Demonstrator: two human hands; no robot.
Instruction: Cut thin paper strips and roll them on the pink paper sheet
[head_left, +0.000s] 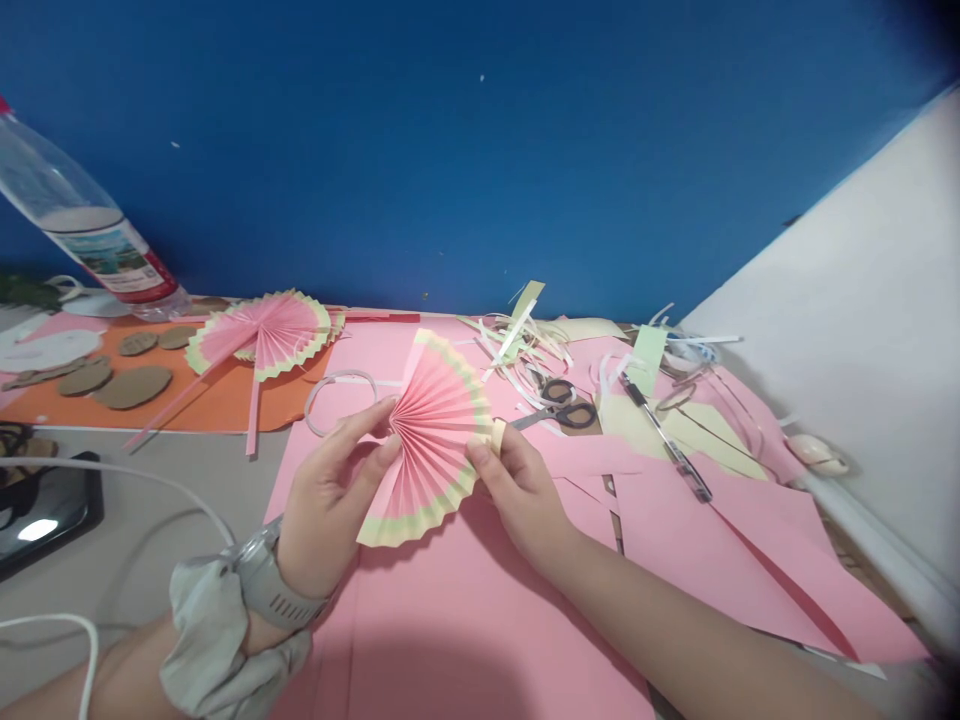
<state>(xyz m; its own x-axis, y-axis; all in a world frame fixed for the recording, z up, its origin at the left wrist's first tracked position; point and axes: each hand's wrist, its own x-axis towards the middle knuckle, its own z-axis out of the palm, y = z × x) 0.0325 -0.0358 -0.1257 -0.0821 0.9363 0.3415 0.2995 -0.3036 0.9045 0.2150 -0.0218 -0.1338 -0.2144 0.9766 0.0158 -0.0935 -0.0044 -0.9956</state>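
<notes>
Fan (442, 430): one, spread above pink paper (450, 640). The left hand (330, 500) pinches its pleated hub, fingers together; the right hand's (525, 495) fingers clamp its rim. Nearby: one scissors (559, 403), one pen (667, 440), one part-full bottle (97, 225).

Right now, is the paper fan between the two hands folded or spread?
Spread: the paper fan opens from the left hand into a wide, pleated arc.
</notes>
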